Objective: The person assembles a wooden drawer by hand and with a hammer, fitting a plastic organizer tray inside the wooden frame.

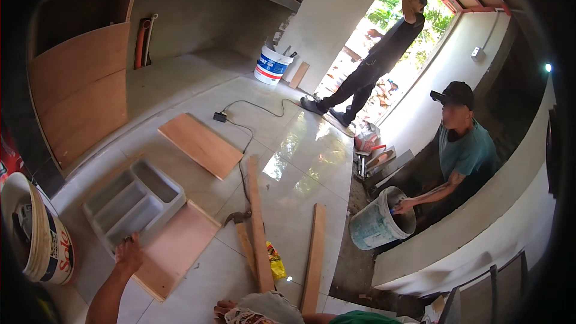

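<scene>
A grey plastic cutlery tray (174, 199) with several compartments lies at the left, partly over a shallow wooden drawer or box (180, 246). My left hand (129, 256) is at the tray's near edge, its fingers closed over the rim. At the lower edge, my right hand (225, 312) rests by my knee in torn, pale trousers (264, 309); its fingers are only partly visible, so its grip is unclear. A hammer (238, 219) lies between the drawer and a long wooden strip (259, 228).
A wooden panel (201, 145), a cable (243, 126) and another strip (314, 252) lie on the tiles. Buckets stand at the left (45, 240) and back (273, 66). At the right, a person (465, 144) reaches into a bucket (375, 222); another person (378, 54) stands in the doorway.
</scene>
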Demonstrator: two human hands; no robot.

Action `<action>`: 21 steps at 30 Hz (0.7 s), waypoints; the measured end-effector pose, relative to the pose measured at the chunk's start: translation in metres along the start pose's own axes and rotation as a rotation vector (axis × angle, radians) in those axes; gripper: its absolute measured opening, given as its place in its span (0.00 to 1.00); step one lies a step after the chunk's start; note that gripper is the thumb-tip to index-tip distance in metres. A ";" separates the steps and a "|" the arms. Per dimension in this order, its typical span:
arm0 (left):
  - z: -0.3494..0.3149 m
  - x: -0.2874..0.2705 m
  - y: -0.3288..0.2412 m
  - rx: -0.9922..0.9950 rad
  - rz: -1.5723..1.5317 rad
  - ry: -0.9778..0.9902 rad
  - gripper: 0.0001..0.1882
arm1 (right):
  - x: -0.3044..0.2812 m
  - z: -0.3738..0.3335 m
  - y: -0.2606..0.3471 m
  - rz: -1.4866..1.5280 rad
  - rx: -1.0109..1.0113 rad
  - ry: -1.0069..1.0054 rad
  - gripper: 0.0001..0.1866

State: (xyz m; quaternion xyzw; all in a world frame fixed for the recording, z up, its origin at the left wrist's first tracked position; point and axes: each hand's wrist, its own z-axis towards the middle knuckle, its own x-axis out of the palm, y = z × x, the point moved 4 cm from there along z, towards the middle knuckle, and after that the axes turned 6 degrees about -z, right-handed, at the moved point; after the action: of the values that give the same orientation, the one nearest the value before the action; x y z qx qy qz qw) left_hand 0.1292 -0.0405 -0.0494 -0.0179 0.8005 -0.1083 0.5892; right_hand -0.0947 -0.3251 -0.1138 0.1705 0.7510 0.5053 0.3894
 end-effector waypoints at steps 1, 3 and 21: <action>0.000 0.000 0.000 0.009 -0.053 -0.010 0.31 | -0.002 0.000 0.000 0.000 0.002 -0.009 0.14; -0.002 0.001 0.001 0.018 -0.030 -0.010 0.33 | -0.003 -0.001 -0.001 0.003 0.004 -0.014 0.14; -0.016 0.005 0.020 0.007 -0.076 0.002 0.39 | 0.003 -0.003 -0.006 0.017 0.010 0.018 0.11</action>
State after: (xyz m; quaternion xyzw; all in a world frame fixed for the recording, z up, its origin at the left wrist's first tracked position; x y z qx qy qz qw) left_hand 0.1149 -0.0189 -0.0534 -0.0461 0.7993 -0.1337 0.5840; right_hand -0.0974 -0.3278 -0.1202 0.1742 0.7556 0.5063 0.3774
